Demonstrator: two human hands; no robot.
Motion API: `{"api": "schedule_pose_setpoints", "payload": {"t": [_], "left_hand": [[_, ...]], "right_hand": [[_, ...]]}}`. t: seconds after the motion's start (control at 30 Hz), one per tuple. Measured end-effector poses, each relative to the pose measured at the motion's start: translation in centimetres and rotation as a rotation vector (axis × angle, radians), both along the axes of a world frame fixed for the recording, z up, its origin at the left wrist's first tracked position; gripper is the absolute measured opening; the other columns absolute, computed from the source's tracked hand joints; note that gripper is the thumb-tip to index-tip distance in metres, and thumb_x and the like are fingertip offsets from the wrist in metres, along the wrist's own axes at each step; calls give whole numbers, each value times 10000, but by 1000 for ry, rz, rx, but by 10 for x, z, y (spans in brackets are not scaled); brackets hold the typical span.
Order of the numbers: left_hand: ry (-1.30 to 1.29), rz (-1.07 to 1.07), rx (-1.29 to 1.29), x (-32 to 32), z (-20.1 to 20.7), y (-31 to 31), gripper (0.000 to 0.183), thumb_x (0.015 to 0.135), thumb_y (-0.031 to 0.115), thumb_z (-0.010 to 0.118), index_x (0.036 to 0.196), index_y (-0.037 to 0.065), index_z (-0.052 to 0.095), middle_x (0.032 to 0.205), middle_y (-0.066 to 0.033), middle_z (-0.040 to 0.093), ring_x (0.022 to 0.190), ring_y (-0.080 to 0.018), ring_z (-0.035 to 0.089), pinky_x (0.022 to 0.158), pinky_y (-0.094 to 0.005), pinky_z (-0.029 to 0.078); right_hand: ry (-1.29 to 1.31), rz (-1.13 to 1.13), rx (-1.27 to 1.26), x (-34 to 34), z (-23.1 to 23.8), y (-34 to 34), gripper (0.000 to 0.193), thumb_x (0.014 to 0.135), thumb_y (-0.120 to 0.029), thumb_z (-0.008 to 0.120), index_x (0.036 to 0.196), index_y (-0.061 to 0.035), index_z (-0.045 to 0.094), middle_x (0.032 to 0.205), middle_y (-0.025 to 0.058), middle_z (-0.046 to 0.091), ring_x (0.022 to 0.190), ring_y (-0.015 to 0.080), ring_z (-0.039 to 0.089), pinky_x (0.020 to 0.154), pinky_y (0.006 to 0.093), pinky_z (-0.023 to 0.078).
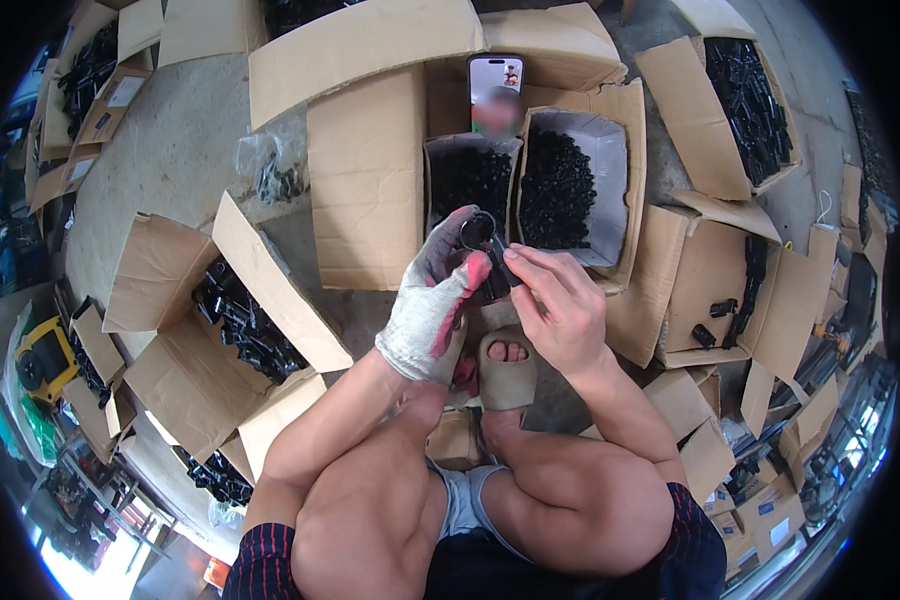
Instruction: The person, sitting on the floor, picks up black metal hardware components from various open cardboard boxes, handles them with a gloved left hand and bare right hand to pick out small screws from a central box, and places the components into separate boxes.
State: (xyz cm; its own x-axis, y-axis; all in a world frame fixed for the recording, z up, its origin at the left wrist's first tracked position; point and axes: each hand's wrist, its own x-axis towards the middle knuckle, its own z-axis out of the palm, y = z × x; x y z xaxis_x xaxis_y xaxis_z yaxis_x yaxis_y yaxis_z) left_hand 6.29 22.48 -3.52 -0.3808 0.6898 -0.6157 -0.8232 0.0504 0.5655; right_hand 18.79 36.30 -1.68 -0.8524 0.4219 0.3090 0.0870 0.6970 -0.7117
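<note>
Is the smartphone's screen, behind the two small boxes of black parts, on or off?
On: the smartphone screen is lit, showing a pale, coloured picture, partly blurred.

Part [499, 262] between hands [422, 308]; trays [608, 215] beyond, in box [633, 180]

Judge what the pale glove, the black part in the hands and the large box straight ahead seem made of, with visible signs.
Pale glove: probably knitted cloth, matte; it wrinkles softly.
Black part: perhaps plastic, though coated metal is possible; smooth, slightly shiny.
Large box: cardboard, dull brown; stiff flaps fold out along creases.
</note>
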Motion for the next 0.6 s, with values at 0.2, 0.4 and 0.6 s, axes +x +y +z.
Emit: {"api": "schedule_pose_setpoints", "payload": {"t": [0.2, 0.4, 0.6], "left_hand": [[146, -23, -77, -3, 14, 3, 650, 945, 109, 777, 1517, 53, 475, 1098, -32, 688, 928, -66, 621, 829, -220, 516], [91, 22, -29, 0, 16, 6, 654, 930, 95, 790, 1505, 45, 483, 1070, -26, 682, 941, -81, 631, 841, -233, 523], [47, 39, -70, 1, 15, 7, 643, 916, 89, 803, 1480, 48, 496, 1074, -37, 681, 949, -90, 644, 840, -239, 534]], "right_hand": [[58, -32, 30, 6, -10, -6, 408, 744, 96, 758, 1140, 8, 723, 1117, 141, 733, 908, 289, 715, 786, 364, 596], [109, -95, 69, 4, -11, -4, 462, 715, 112, 776, 1161, 2, 725, 1110, 140, 739, 905, 277, 724, 773, 361, 602], [74, -93, 75, 3, -13, -11, 470, 728, 101, 778, 1183, -9, 730, 1115, 136, 738, 896, 271, 720, 770, 353, 601]]}}
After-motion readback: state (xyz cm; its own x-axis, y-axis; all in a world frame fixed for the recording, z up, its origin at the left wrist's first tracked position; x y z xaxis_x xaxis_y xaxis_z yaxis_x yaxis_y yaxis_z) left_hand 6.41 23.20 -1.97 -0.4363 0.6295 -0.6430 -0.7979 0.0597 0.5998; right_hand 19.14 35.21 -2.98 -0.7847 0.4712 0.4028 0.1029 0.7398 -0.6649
